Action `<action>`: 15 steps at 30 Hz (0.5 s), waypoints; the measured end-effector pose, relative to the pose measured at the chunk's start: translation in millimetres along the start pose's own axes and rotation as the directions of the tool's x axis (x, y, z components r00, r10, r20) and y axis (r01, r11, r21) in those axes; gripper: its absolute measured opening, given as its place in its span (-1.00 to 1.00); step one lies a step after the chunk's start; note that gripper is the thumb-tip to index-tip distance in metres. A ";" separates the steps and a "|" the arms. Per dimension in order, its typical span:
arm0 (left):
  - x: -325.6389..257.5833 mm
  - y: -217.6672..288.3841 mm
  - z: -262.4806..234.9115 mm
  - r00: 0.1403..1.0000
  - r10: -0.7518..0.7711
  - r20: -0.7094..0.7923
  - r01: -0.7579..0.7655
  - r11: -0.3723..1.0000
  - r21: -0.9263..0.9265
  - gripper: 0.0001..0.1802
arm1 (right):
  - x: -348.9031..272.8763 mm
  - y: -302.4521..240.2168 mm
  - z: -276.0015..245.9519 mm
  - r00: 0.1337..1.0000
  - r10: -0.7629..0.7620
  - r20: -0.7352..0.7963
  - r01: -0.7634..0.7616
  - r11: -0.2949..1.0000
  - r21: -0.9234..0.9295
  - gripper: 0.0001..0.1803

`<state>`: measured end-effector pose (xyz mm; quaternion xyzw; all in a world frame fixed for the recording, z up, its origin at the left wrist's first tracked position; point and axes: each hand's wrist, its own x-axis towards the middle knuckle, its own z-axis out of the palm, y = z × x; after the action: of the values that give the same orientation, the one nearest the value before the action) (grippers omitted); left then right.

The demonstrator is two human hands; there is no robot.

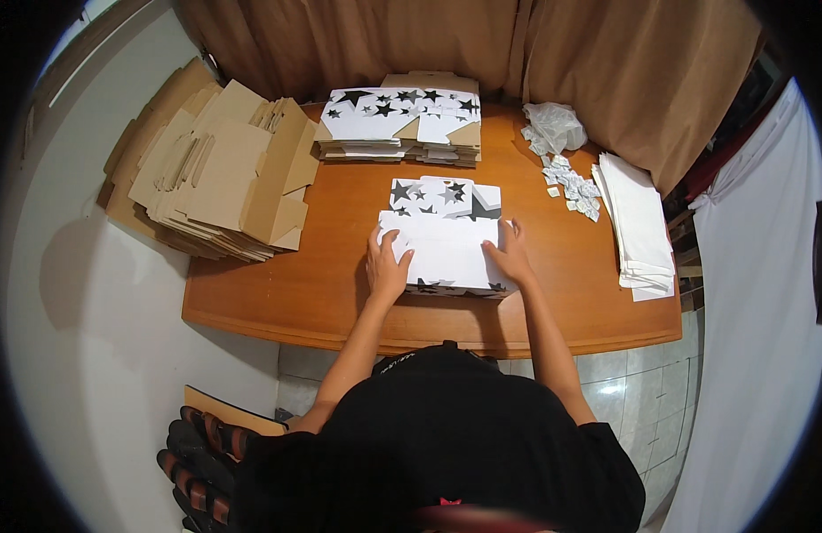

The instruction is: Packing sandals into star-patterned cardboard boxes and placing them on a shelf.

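A white cardboard box [442, 249] printed with black and grey stars sits near the middle of the table. A star-printed flap [438, 197] rises at its far side, and the plain white surface in front faces up. My left hand [387, 264] grips the left side, thumb on the white surface and fingers curled at the edge. On the opposite side, my right hand [510, 256] holds the right edge, its thumb also on the white surface. What lies under that surface is hidden.
Brown cardboard sheets [207, 169] are piled at the left of the wooden table [340, 306]. Flat star-printed boxes [398, 115] are stacked at the back. A clear plastic bag [555, 127], small white packets [573, 188] and folded white cloth or paper [635, 222] lie at the right.
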<state>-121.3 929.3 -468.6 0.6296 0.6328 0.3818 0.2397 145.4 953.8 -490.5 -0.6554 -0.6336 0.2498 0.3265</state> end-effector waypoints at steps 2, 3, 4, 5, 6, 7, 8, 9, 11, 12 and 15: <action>-0.1 3.5 5.2 0.999 -0.025 -0.039 0.030 0.987 0.155 -0.42 | -7.7 -15.4 -0.6 0.998 -0.012 -0.057 0.005 0.992 -0.126 -0.23; 0.0 4.1 7.2 0.996 -0.075 -0.050 0.082 0.983 0.166 -0.38 | -9.7 -24.0 -1.0 0.998 0.024 -0.062 -0.033 0.989 -0.145 -0.21; 0.0 5.8 8.3 0.990 -0.124 -0.060 0.133 0.975 0.178 -0.34 | -11.6 -30.0 -1.7 0.998 0.026 -0.063 -0.035 0.989 -0.144 -0.21; 0.1 7.1 8.7 0.991 -0.124 -0.059 0.132 0.975 0.178 -0.34 | -13.0 -35.1 -2.2 0.997 0.040 -0.069 -0.053 0.980 -0.192 -0.21; 0.4 8.2 8.8 0.991 -0.126 -0.054 0.135 0.969 0.205 -0.33 | -14.3 -39.8 -2.8 0.996 0.053 -0.074 -0.069 0.969 -0.238 -0.21; 0.8 10.3 7.9 0.990 -0.129 -0.049 0.137 0.963 0.231 -0.32 | -15.7 -44.9 -3.8 0.996 0.054 -0.074 -0.070 0.969 -0.238 -0.21; 1.1 12.5 7.1 0.990 -0.130 -0.049 0.138 0.963 0.232 -0.32 | -16.9 -49.9 -4.8 0.994 0.080 -0.068 -0.096 0.956 -0.278 -0.20; 1.5 14.9 6.0 0.989 -0.146 -0.027 0.148 0.954 0.260 -0.31 | -17.8 -53.0 -4.8 0.992 0.105 -0.064 -0.120 0.940 -0.318 -0.19; 2.1 17.5 5.7 0.987 -0.163 -0.009 0.159 0.944 0.288 -0.30 | -18.6 -55.9 -4.1 0.992 0.100 -0.071 -0.118 0.932 -0.342 -0.18; 2.3 18.1 5.7 0.986 -0.167 -0.021 0.165 0.943 0.289 -0.30 | -18.9 -56.4 -3.7 0.992 0.096 -0.078 -0.118 0.923 -0.367 -0.17; 2.6 18.9 5.5 0.985 -0.172 -0.026 0.172 0.944 0.283 -0.29 | -19.9 -52.9 -1.1 0.992 0.068 -0.106 -0.105 0.915 -0.389 -0.17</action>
<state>-105.7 931.2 -456.5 0.5995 0.7337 0.2650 0.1788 109.4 933.0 -452.1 -0.7456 -0.6258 0.1018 0.2051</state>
